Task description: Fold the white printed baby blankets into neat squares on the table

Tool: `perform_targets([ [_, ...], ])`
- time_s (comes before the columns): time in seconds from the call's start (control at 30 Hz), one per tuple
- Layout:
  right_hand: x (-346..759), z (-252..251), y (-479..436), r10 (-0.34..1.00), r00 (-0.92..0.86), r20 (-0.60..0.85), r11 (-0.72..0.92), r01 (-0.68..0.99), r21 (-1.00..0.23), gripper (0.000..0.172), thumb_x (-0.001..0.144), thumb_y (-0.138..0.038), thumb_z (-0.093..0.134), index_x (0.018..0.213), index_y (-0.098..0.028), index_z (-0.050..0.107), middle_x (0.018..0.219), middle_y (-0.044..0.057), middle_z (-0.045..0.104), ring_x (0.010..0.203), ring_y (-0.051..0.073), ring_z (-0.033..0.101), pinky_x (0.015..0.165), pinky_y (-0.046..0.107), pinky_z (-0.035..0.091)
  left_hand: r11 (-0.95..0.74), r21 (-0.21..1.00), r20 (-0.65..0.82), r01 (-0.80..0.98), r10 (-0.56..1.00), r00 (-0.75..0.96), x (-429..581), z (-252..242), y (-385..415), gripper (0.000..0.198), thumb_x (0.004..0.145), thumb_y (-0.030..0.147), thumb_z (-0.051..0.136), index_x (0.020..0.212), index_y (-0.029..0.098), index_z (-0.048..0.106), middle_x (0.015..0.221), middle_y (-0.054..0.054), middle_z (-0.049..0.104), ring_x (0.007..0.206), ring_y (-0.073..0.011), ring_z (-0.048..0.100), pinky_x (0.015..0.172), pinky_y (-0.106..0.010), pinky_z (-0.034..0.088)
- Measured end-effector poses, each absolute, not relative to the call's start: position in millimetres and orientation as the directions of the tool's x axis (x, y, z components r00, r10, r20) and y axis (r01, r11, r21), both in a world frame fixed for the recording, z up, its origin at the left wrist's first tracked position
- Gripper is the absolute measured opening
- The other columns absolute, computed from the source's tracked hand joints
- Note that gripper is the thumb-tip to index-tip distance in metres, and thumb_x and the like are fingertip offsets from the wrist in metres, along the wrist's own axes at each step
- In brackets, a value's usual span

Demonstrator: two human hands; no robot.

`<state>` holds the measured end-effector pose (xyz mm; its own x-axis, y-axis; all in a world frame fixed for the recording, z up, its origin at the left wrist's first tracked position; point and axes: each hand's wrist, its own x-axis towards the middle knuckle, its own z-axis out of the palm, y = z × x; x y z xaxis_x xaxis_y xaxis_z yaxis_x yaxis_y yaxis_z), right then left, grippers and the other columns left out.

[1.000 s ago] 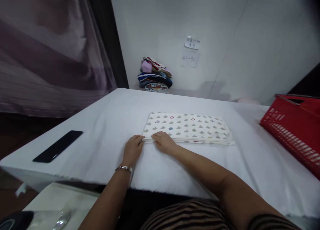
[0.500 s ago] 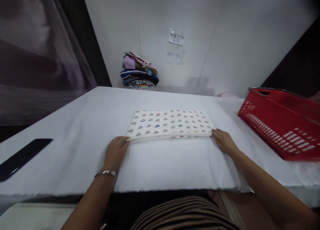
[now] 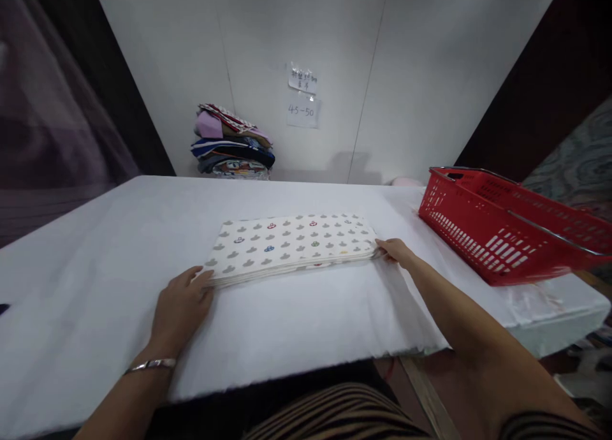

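A folded white cloth (image 3: 291, 243), printed with grey shapes and small red, blue, green and yellow motifs, lies flat on the white-covered table (image 3: 287, 325). Its several layers show along the near edge. My left hand (image 3: 184, 303), with a silver bracelet at the wrist, is closed at the cloth's near left corner; part of its fingers is hidden. On the other side, my right hand (image 3: 396, 250) pinches the near right corner, its thumb on the near side.
On the right of the table stands a red plastic basket (image 3: 482, 236) with metal handles. A stack of folded fabrics (image 3: 234, 143) rises at the back left against the wall. Paper notes (image 3: 303, 111) hang on the wall. A dark object's tip (image 3: 4, 308) shows at the left edge.
The view has swung to the right, so the basket shows more fully and the phone-like dark slab has mostly left view. Both hands stay at the cloth's near corners.
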<state>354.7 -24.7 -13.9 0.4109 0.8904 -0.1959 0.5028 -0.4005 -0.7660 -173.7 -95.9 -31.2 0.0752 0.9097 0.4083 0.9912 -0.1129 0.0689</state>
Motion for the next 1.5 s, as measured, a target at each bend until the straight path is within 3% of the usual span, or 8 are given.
perform_targets([
  [0.27, 351.5, -13.2, -10.0, 0.877, 0.402, -0.263, -0.474, 0.634, -0.611, 0.037, 0.070, -0.040, 0.072, 0.050, -0.019, 0.050, 0.034, -0.003, 0.040, 0.034, 0.011, 0.040, 0.037, 0.024, 0.029, -0.228, -0.001, 0.361, 0.974, 0.908, 0.213, -173.2, -32.9, -91.2, 0.035, 0.084, 0.025, 0.042, 0.107, 0.017, 0.067, 0.110, -0.011, 0.066, 0.105, -0.0287, 0.057, 0.089, -0.044, 0.041],
  [0.6, 361.5, -26.4, -17.9, 0.923, 0.373, -0.091, -0.355, 0.738, -0.574, 0.025, 0.078, -0.035, 0.059, 0.060, -0.017, 0.059, 0.035, -0.003, 0.045, 0.037, 0.012, 0.043, 0.043, 0.024, 0.032, -0.179, 0.014, 0.374, 0.984, 0.913, 0.161, -169.9, -31.7, -94.4, 0.032, 0.086, 0.030, 0.042, 0.101, 0.018, 0.068, 0.108, -0.009, 0.068, 0.103, -0.0264, 0.059, 0.089, -0.043, 0.039],
  [0.7, 362.3, -23.8, -24.0, 0.935, 0.355, -0.025, -0.305, 0.765, -0.567, 0.023, 0.079, -0.038, 0.059, 0.073, -0.016, 0.064, 0.047, 0.000, 0.057, 0.047, 0.014, 0.052, 0.048, 0.024, 0.037, -0.149, 0.041, 0.349, 0.988, 0.929, 0.126, -168.8, -28.6, -93.3, 0.030, 0.082, 0.030, 0.046, 0.100, 0.019, 0.068, 0.109, -0.009, 0.068, 0.104, -0.0278, 0.059, 0.090, -0.045, 0.039],
  [0.8, 360.8, -20.5, -31.8, 0.957, 0.246, 0.153, -0.125, 0.826, -0.550, 0.018, 0.083, -0.033, 0.056, 0.090, -0.019, 0.065, 0.078, 0.004, 0.068, 0.072, 0.016, 0.062, 0.064, 0.025, 0.045, -0.145, 0.075, 0.339, 0.987, 0.934, 0.111, -161.5, -20.9, -89.7, 0.029, 0.082, 0.034, 0.049, 0.101, 0.021, 0.067, 0.110, -0.008, 0.067, 0.105, -0.0291, 0.058, 0.092, -0.046, 0.039],
  [0.9, 355.4, -21.1, -38.2, 0.939, -0.092, 0.330, 0.233, 0.879, -0.416, 0.017, 0.086, -0.027, 0.052, 0.092, -0.023, 0.068, 0.097, 0.004, 0.067, 0.091, 0.019, 0.062, 0.077, 0.029, 0.048, -0.214, 0.120, 0.373, 0.969, 0.915, 0.156, -142.1, -12.2, -82.2, 0.029, 0.086, 0.037, 0.047, 0.102, 0.023, 0.067, 0.110, -0.007, 0.067, 0.106, -0.0285, 0.057, 0.092, -0.047, 0.039],
  [1.0, 349.0, -23.9, -39.4, 0.887, -0.321, 0.333, 0.415, 0.869, -0.268, 0.020, 0.088, -0.026, 0.052, 0.092, -0.027, 0.071, 0.103, 0.005, 0.066, 0.100, 0.022, 0.060, 0.082, 0.035, 0.050, -0.336, 0.157, 0.372, 0.929, 0.891, 0.259, -114.7, -8.6, -70.7, 0.029, 0.088, 0.036, 0.046, 0.099, 0.022, 0.068, 0.106, -0.007, 0.067, 0.101, -0.0262, 0.058, 0.090, -0.044, 0.041],
  [1.17, 345.0, -25.6, -34.1, 0.863, -0.423, 0.275, 0.474, 0.867, -0.156, 0.023, 0.089, -0.026, 0.052, 0.100, -0.027, 0.072, 0.106, 0.006, 0.066, 0.103, 0.023, 0.058, 0.082, 0.036, 0.051, -0.496, 0.223, 0.334, 0.839, 0.848, 0.412, -78.9, -17.4, -51.6, 0.028, 0.091, 0.031, 0.043, 0.097, 0.021, 0.069, 0.101, -0.006, 0.066, 0.095, -0.0226, 0.057, 0.084, -0.039, 0.043],
  [1.5, 337.0, -21.4, -39.6, 0.838, -0.451, 0.306, 0.501, 0.859, -0.104, 0.028, 0.093, -0.022, 0.042, 0.092, -0.024, 0.070, 0.100, 0.008, 0.066, 0.098, 0.022, 0.057, 0.074, 0.031, 0.048, -0.532, 0.301, 0.308, 0.791, 0.840, 0.447, -69.7, -26.8, -39.4, 0.028, 0.092, 0.033, 0.044, 0.092, 0.022, 0.070, 0.092, -0.004, 0.065, 0.087, -0.0201, 0.055, 0.079, -0.035, 0.043],
])
